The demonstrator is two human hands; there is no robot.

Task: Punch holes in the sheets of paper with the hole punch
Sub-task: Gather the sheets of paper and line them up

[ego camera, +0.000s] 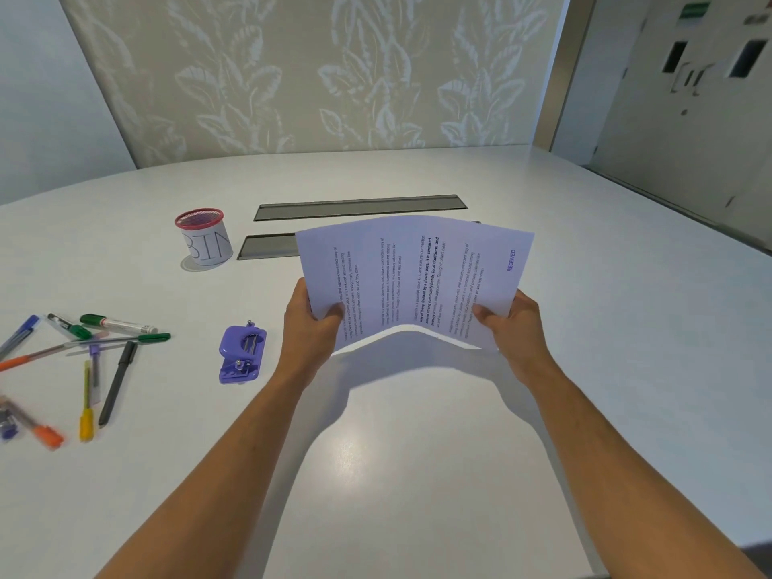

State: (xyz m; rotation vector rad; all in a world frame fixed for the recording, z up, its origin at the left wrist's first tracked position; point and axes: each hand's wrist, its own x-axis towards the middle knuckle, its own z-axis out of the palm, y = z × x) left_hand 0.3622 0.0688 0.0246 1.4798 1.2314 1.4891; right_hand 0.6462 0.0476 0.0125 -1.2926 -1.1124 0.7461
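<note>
I hold printed sheets of paper above the white table, arched upward in the middle, with text running sideways and a blue "RECEIVED" stamp near the right edge. My left hand grips the sheets' left near corner, thumb on top. My right hand grips the right near corner the same way. A purple hole punch sits on the table just left of my left wrist, untouched.
Several pens and markers lie scattered at the left. A red mesh cup labelled "BIN" stands at the back left. Two grey cable slots run across the table behind the paper.
</note>
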